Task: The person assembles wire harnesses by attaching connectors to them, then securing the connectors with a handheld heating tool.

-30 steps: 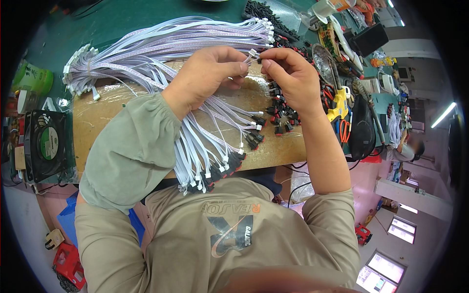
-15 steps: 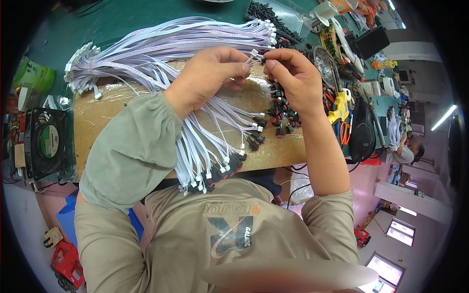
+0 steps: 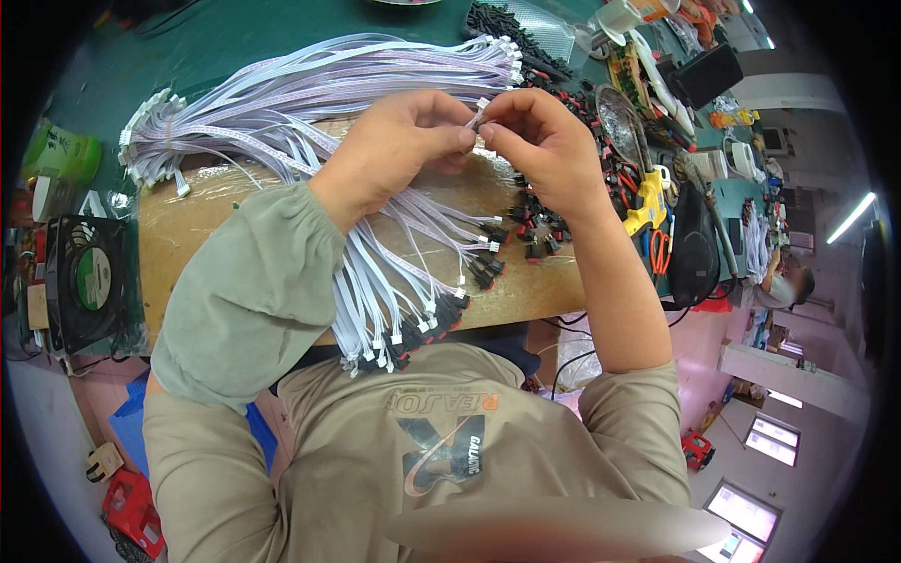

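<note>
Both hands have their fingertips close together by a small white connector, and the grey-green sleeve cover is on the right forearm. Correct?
Not quite: the head view shows the grey-green sleeve cover on the forearm of the left hand, not of the right hand. Their fingertips are indeed close together by the small white connector.

Left hand (image 3: 387, 148) and right hand (image 3: 554, 158) nearly meet over the far part of a brown board (image 3: 211, 220), fingertips pinched at a white-plugged cable end (image 3: 482, 104). Pale ribbon cables (image 3: 310, 77) sprawl far left; black-and-red switches (image 3: 540, 242) heaped right, yellow glue gun (image 3: 648, 202) beyond; black fan (image 3: 89, 281) at far left edge.
</note>
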Demonstrator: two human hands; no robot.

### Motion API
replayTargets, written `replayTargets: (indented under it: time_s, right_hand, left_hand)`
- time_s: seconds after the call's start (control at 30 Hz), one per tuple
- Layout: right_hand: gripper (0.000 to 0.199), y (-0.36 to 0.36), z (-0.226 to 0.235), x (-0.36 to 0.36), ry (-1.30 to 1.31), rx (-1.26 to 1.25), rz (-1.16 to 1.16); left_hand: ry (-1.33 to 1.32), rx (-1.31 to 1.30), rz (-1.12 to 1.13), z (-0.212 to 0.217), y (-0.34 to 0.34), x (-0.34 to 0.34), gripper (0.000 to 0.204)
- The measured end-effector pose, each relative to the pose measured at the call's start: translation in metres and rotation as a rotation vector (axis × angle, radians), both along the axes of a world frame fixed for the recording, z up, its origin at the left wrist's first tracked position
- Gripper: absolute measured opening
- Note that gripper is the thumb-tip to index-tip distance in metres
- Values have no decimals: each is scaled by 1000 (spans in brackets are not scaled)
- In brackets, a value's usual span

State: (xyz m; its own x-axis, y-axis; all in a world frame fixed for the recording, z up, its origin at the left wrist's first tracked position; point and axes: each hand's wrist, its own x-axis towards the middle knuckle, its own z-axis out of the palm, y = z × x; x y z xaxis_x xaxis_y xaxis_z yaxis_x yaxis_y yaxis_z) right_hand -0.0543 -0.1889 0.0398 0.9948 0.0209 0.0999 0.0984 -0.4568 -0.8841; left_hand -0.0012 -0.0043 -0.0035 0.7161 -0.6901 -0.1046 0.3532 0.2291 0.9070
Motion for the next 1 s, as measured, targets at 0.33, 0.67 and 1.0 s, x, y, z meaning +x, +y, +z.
replayTargets:
  time_s: [0.33,0.67,1.0]
  right_hand:
    - [16,-7,9,-6,202,150,-20]
    - [17,-3,22,-7,70,-297,24]
    - [23,-46,18,-2,-29,-706,-65]
  left_hand:
    - [-72,35,-2,5,0,-4,27]
    - [-148,115,30,4,-2,-7,25]
    - [-69,89,55,0,-5,-6,18]
